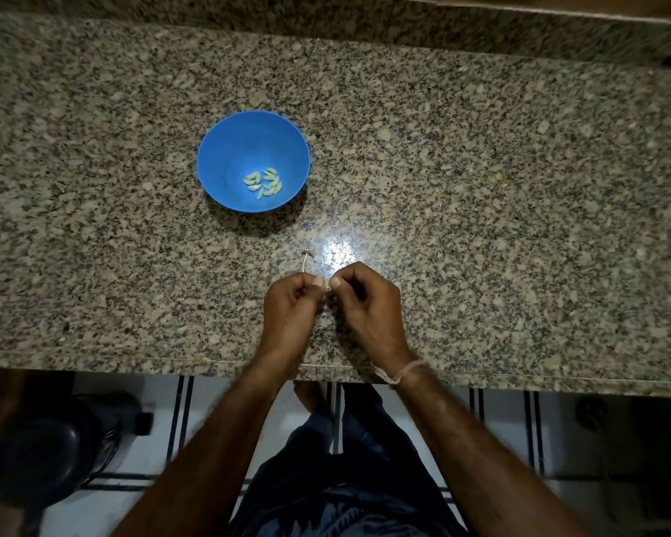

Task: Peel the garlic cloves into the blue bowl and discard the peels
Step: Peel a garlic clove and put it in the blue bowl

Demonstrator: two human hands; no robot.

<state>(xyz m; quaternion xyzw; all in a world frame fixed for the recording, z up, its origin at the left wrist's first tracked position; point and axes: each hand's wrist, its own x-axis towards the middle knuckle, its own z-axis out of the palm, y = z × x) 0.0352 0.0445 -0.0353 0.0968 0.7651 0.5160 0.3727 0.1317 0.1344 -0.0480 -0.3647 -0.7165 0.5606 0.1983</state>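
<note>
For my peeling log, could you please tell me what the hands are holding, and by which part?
The left hand and right hand pinch a small garlic piece, mostly hidden, at their fingertips; its dry stalk pokes out beyond them.

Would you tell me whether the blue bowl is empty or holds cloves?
Not empty: the blue bowl stands upright with a small cluster of peeled cloves at its bottom.

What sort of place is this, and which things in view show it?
Probably a home kitchen: a speckled granite counter, a blue bowl holding peeled garlic cloves, and a tiled floor below.
</note>
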